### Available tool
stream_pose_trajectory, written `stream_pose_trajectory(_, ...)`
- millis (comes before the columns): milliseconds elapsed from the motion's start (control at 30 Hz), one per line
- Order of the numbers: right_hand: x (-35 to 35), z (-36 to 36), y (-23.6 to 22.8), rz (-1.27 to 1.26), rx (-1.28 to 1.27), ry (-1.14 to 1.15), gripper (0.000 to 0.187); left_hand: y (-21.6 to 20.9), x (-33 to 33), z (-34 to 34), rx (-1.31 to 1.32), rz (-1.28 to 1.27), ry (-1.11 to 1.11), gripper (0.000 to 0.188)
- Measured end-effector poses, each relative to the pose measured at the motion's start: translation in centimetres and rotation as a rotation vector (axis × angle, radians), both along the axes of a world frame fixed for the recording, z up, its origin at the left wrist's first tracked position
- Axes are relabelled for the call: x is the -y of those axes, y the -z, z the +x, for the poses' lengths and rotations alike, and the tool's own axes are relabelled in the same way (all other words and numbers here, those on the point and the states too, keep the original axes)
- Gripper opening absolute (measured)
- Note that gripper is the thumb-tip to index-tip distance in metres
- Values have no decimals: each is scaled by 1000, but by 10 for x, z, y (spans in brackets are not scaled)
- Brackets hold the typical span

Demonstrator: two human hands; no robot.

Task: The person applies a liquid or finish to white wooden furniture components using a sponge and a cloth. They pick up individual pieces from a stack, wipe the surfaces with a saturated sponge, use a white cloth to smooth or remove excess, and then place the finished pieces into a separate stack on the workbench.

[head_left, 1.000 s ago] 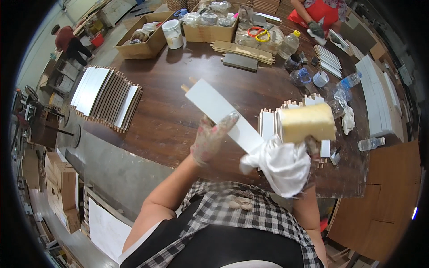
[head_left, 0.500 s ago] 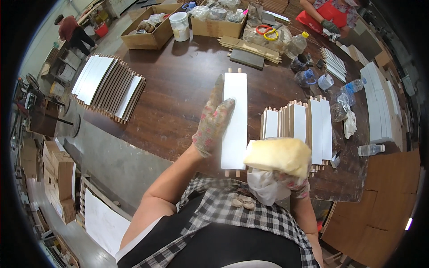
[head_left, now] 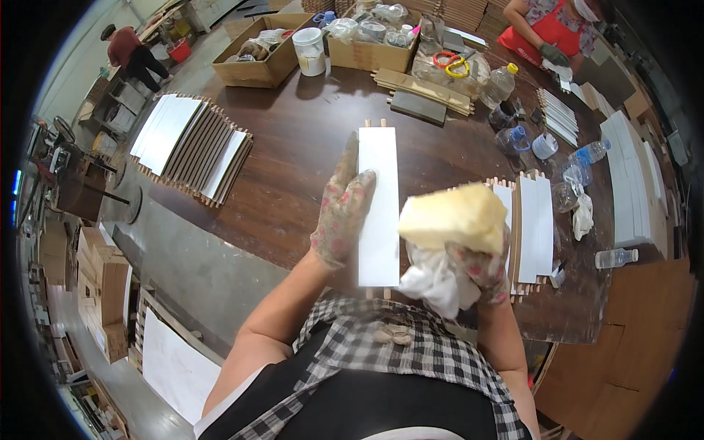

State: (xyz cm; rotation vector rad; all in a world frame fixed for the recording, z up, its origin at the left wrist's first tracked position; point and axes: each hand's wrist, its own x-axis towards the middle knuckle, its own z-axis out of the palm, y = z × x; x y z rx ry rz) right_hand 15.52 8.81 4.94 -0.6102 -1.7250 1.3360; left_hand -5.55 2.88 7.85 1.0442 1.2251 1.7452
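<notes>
My left hand (head_left: 343, 213), in a flowered work glove, grips a narrow white board (head_left: 378, 213) by its left edge, the thumb lying over its face. Round wooden pegs stick out of both short ends of the board. In my gloved right hand (head_left: 480, 268) are a thick pale-yellow sponge block (head_left: 453, 216) and a crumpled white cloth (head_left: 438, 282) hanging under it. The sponge is close to the board's right edge; whether they touch I cannot tell. Behind the sponge, partly hidden, stands a row of similar pegged boards (head_left: 534, 227).
Another row of pegged boards (head_left: 192, 147) rests on the brown table (head_left: 293, 147) at left. Along the back are cardboard boxes (head_left: 260, 70), a white bucket (head_left: 309, 53) and scissors (head_left: 456, 64). Bottles (head_left: 587, 152) line the right side. A co-worker in a red apron (head_left: 539, 37) stands at far right.
My right hand has raised the sponge and cloth slightly, with the cloth swinging left. The left hand still holds the white board. The whole view has shifted a little.
</notes>
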Motion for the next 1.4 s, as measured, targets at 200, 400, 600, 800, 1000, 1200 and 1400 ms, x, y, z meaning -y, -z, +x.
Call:
stream_pose_trajectory(200, -2, 3, -5, -300, 14, -18, 56, 3, -7, -3, -136, -45, 42, 56)
stream_pose_trajectory(400, -29, -8, -10, -261, -223, 59, 49, 22, -6, -9, -457, -54, 186, 58)
stream_pose_trajectory(600, -26, -12, -21, 11, -12, 222, 52, -2, -3, 0, 9, -124, 273, 61)
stream_pose_trajectory(800, -47, -4, -24, 131, 53, 361, 52, -13, 3, 5, -12, -127, 302, 61)
stream_pose_trajectory(1000, -32, 2, -16, 150, 119, 421, 46, -9, -3, 2, -42, -123, 319, 61)
stream_pose_trajectory(1200, 5, 8, 2, 75, -175, -255, 67, 20, -24, -18, -442, -62, 199, 58)
stream_pose_trajectory(1400, 6, 13, -9, -443, -147, -121, 57, 10, -35, -8, -232, -89, 211, 54)
